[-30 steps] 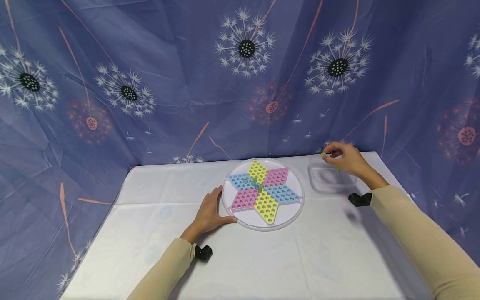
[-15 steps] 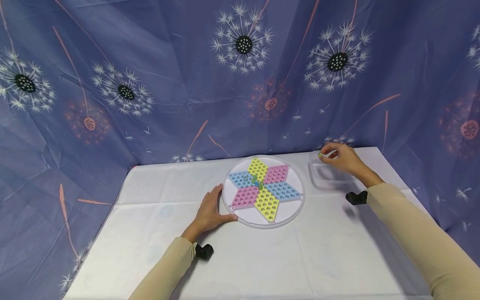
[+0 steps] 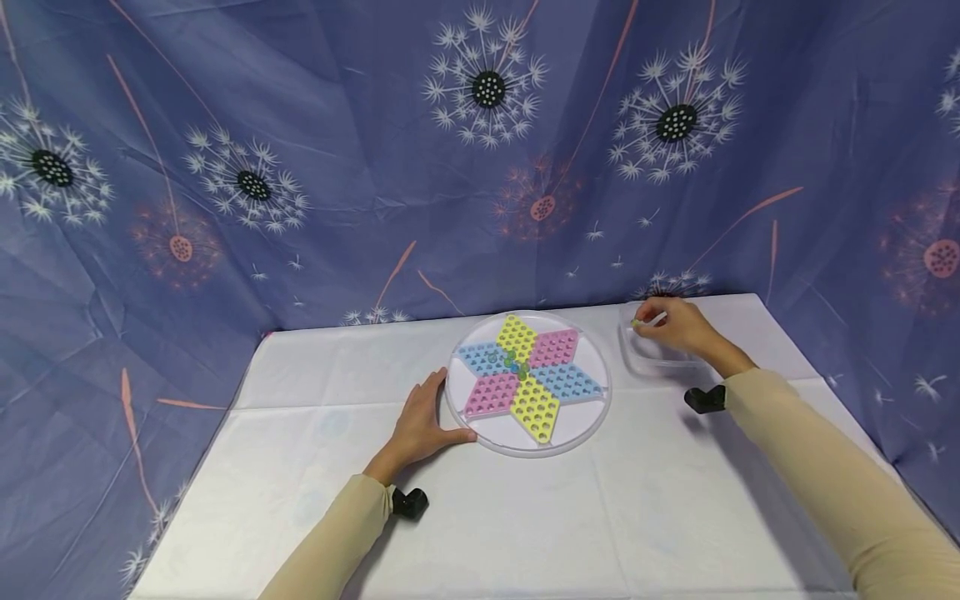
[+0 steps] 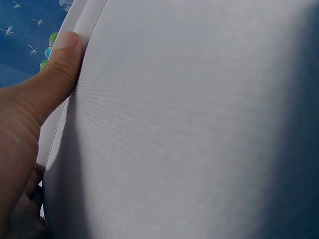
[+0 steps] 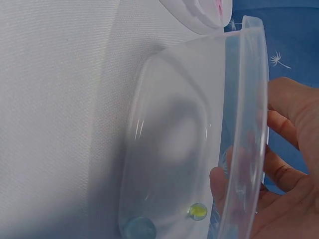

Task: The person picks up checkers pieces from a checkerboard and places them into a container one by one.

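In the head view, a round Chinese checkers board [image 3: 487, 429] with a coloured star lies mid-table. Several green and blue marbles [image 3: 522, 370] sit at its centre and on the nearby blue point. My left hand [image 3: 417, 422] rests against the board's left rim, thumb and fingers spread along the edge. At the right, my right hand [image 3: 678, 325] is over a clear plastic container [image 3: 630, 354], pinching a yellow-green marble [image 3: 636, 323] at its fingertips. The right wrist view shows a bluish marble [image 5: 139, 228] in the container; a yellow marble [image 5: 198, 211] appears near a fingertip.
A white cloth [image 3: 525, 517] covers the table. Behind it hangs a blue curtain [image 3: 360, 167] with dandelion prints, close to the container's back edge. A black wrist camera [image 3: 705, 400] sits under the right wrist, another [image 3: 409, 503] at the left wrist.
My right hand has lowered slightly and shifted a little left over the container, with the marble at its fingertips. The left hand stays at the board's rim.
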The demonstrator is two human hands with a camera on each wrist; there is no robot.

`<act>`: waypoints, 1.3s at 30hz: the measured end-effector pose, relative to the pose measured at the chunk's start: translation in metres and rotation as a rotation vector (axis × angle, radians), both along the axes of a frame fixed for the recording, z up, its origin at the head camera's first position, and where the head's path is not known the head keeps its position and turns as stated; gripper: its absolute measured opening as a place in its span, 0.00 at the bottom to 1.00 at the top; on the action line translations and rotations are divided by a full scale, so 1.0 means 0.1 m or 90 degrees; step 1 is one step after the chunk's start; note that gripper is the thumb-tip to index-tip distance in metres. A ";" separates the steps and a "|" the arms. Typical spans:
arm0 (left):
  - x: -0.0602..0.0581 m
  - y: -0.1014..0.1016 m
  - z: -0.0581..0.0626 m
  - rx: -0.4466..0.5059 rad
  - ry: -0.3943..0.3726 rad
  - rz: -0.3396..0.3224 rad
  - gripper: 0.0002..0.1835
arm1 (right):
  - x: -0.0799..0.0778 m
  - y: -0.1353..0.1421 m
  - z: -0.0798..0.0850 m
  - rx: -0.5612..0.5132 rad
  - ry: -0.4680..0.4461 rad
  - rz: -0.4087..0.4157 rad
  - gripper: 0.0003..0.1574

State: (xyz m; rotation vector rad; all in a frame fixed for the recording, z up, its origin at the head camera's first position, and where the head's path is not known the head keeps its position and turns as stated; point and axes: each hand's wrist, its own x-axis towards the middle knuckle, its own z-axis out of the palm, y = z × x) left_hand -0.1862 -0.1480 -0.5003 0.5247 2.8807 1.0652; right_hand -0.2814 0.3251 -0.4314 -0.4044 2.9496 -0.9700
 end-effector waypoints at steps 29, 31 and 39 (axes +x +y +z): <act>0.00 0.02 0.00 -0.014 -0.008 0.016 0.69 | 0.05 -0.03 0.00 -0.005 -0.016 -0.025 0.19; 0.00 0.02 0.00 -0.011 -0.008 0.017 0.69 | 0.05 -0.03 0.00 -0.005 -0.015 -0.024 0.19; -0.01 0.01 -0.01 -0.012 -0.006 0.017 0.69 | 0.06 -0.04 0.02 -0.005 -0.004 -0.021 0.19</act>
